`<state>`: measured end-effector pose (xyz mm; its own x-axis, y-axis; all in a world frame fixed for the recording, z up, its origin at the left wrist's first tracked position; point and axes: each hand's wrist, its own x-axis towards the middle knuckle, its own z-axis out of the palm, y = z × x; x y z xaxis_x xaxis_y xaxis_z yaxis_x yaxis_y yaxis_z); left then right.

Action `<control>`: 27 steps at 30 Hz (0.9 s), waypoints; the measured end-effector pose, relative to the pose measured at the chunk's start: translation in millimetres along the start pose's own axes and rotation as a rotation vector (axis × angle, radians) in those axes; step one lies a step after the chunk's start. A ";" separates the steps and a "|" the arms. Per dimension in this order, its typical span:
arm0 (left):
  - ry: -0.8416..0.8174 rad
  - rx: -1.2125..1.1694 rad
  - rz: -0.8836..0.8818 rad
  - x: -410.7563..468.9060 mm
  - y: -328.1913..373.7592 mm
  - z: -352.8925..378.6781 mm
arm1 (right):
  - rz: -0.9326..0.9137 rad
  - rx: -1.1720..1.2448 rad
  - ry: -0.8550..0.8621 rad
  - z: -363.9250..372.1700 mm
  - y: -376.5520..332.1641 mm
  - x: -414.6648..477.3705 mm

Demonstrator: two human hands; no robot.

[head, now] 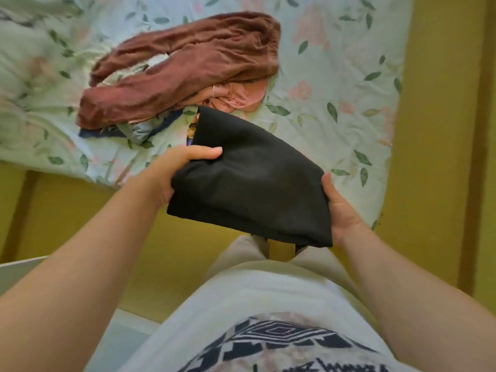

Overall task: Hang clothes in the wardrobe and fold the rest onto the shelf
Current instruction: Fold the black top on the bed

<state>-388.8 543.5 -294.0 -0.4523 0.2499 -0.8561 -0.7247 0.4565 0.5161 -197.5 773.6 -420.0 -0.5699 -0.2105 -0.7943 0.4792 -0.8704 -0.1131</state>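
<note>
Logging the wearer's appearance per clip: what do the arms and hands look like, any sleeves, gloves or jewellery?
The left forearm and right forearm are bare to the frame edge, no sleeves showing. The left hand and right hand are ungloved; no watch, bracelet or ring shows on the parts in view. The person wears a white top with a dark geometric print and beige trousers.

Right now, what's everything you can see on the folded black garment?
The folded black garment is matte, soft-looking cloth, folded into a rough rectangle with layered edges on its near side. A bit of colourful print peeks out at its far left edge. It is held tilted over the edge of the floral bed sheet, with the left hand gripping its left edge and the right hand its right edge.
</note>
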 end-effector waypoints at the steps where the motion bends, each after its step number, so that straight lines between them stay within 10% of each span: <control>1: 0.069 -0.036 0.012 -18.2 0.5 -5.5 | 0.038 -0.038 -0.046 9.5 0.6 -7.7; 8: 0.392 -0.305 0.196 -109.5 -31.2 -54.7 | 0.158 -0.404 -0.257 99.2 -17.9 -32.7; 27: 0.505 -0.685 0.093 -235.8 -179.1 -318.9 | 0.144 -1.113 -0.324 412.0 159.3 55.1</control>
<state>-318.1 130.6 -176.5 -0.5851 -0.2237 -0.7795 -0.7539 -0.2041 0.6244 -427.6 439.9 -235.9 -0.5290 -0.5189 -0.6715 0.7824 0.0082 -0.6227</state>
